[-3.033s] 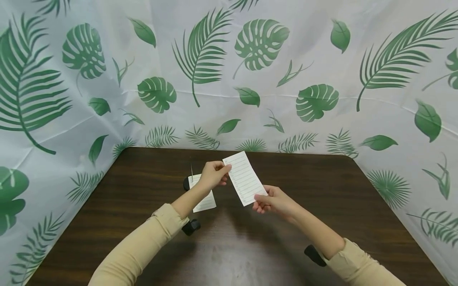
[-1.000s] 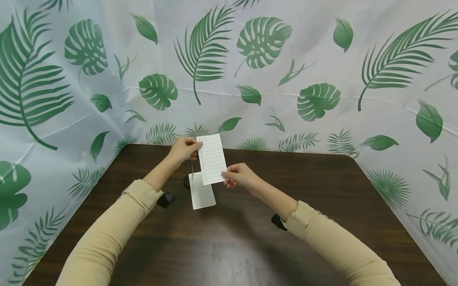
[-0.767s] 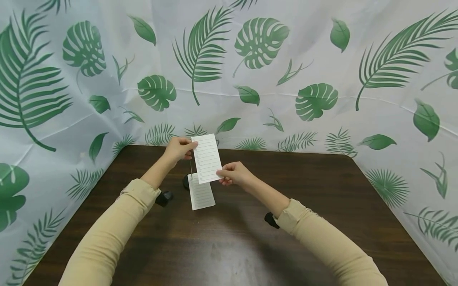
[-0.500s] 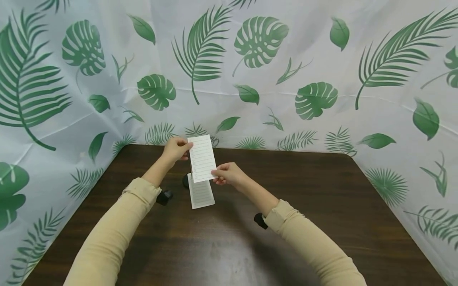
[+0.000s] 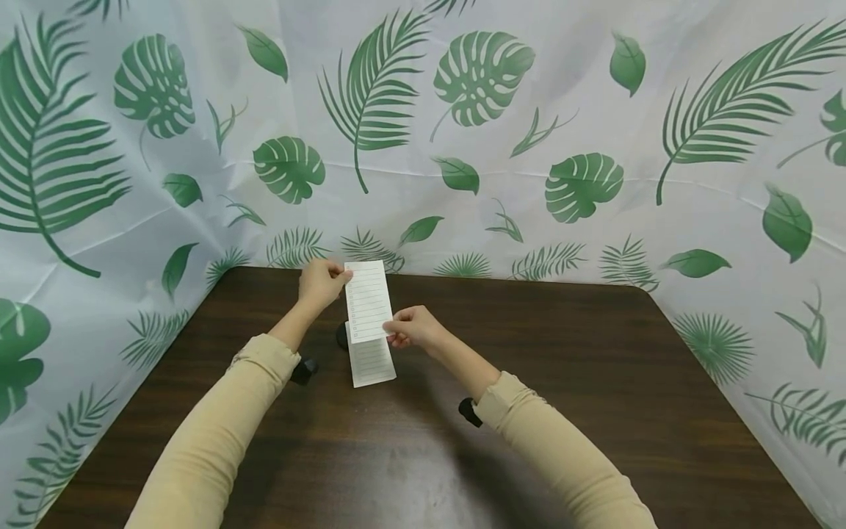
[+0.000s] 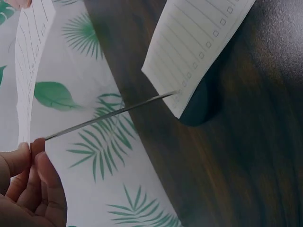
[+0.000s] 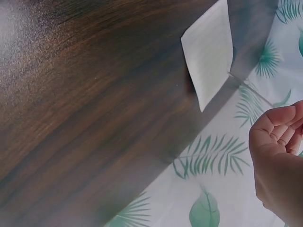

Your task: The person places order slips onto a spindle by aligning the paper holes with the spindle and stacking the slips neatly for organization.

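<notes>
Both hands stretch a lined checklist sheet [image 5: 368, 301] above a bill spike. At its upper left corner my left hand [image 5: 322, 283] pinches it between thumb and fingers; my right hand [image 5: 414, 327] pinches the lower right corner. A second checklist sheet [image 5: 372, 364] sits low on the spike, close over the table and pierced near its top edge. The spike's thin metal rod [image 6: 109, 115] rises from a round black base [image 6: 196, 109]. In the left wrist view its upper end lies right at my left fingertips, beside the held sheet. The head view hides the rod behind that sheet.
The dark wooden table [image 5: 595, 382] reaches back to a white curtain [image 5: 410, 213] printed with green leaves, which also hangs at both sides. Black wrist cameras sit below the rolled cuffs, one being the right camera [image 5: 470, 412].
Both hands have carried the sheet left from the middle of the table until it overlaps the spike. In the last half second the sheet has come down slightly.
</notes>
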The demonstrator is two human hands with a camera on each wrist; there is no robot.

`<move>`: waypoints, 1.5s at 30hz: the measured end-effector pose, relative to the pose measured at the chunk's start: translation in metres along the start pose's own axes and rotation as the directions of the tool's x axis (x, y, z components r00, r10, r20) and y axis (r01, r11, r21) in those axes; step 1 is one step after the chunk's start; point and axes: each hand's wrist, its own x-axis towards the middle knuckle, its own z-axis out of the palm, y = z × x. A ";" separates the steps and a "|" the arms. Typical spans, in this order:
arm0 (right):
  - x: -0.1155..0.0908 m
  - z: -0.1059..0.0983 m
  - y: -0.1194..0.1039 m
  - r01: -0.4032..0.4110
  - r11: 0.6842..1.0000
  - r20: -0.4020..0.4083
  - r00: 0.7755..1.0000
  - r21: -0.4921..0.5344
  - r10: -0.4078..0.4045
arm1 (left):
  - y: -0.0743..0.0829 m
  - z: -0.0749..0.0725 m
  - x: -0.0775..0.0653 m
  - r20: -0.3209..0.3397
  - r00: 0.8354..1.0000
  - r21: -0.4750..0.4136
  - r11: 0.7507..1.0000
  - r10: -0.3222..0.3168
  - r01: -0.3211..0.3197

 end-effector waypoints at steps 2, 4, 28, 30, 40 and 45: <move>0.000 0.001 0.001 -0.004 1.000 -0.006 1.000 -0.002 0.004 | -0.001 0.002 -0.001 -0.018 1.000 0.036 0.999 0.018 -0.017; 0.000 0.001 0.002 -0.005 1.000 -0.013 1.000 -0.002 0.005 | -0.001 0.003 -0.001 -0.025 0.999 0.047 0.999 0.024 -0.023; 0.004 0.008 0.008 -0.021 0.999 -0.018 1.000 -0.035 0.021 | -0.019 0.009 0.002 0.103 0.989 -0.165 0.979 -0.104 0.120; 0.004 0.009 0.008 -0.024 0.999 -0.020 1.000 -0.027 0.024 | -0.020 0.010 0.002 0.116 0.987 -0.214 0.968 -0.112 0.135; 0.005 0.009 0.012 -0.007 0.999 -0.013 1.000 -0.033 0.007 | -0.022 0.015 -0.001 0.123 0.983 -0.346 0.922 -0.139 0.174; 0.006 0.010 0.014 -0.005 1.000 -0.011 1.000 -0.025 0.005 | -0.022 0.016 -0.003 0.067 0.996 -0.263 0.961 -0.066 0.081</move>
